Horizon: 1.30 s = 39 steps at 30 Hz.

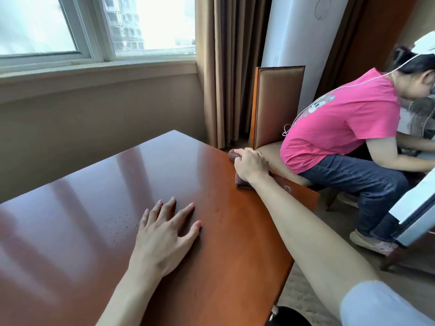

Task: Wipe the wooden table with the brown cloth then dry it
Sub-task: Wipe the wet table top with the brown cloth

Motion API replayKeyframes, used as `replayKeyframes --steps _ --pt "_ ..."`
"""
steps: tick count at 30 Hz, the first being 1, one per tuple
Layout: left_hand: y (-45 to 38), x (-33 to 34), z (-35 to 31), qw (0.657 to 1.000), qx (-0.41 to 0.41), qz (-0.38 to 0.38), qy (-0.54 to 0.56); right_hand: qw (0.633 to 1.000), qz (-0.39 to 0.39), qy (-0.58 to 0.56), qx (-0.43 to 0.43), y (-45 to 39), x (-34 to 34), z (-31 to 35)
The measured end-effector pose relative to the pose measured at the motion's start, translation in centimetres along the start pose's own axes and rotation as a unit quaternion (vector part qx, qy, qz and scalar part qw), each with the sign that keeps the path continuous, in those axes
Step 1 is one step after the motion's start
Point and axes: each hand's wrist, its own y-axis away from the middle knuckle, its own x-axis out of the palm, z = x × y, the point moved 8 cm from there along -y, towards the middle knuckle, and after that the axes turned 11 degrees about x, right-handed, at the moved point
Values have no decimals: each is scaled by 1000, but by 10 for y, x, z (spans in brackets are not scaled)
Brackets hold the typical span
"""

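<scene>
The glossy reddish wooden table (106,184) fills the lower left, with small specks and droplets scattered across its middle. My left hand (164,234) lies flat on the tabletop, fingers spread and straight. My right hand (250,167) reaches to the table's far right edge and presses down on the folded brown cloth (233,155), fingers curled over it. Most of the cloth is hidden under that hand; its ends show at the fingertips and near the wrist.
A person in a pink shirt (341,128) sits on a padded chair (277,104) just beyond the table's right edge. Curtains (223,67) and a window (94,27) stand behind. A dark round object (292,316) sits on the floor below the table.
</scene>
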Motion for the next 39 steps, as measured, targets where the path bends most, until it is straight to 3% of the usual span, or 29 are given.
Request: replayKeyframes --steps 15,19,23,27,32,34,39 --pt "5 -5 -7 999 8 30 -9 988 82 -20 -126 232 -36 -34" --pt "-11 -17 1 997 41 49 -42 986 103 -18 -127 196 -35 -31" --pt "-23 -36 49 998 -8 17 -63 998 35 -10 -53 125 -17 -10" --pt "-23 -25 75 996 -55 12 -67 1000 -15 -1 -9 54 19 41" --pt "-28 -15 82 996 -60 -12 -68 1000 0 25 15 -34 79 131" --pt "-28 -12 82 995 -65 -17 -70 999 21 27 -10 -48 108 177" --pt "-28 -14 85 994 -78 -14 -72 969 129 -22 -208 -38 143 254"
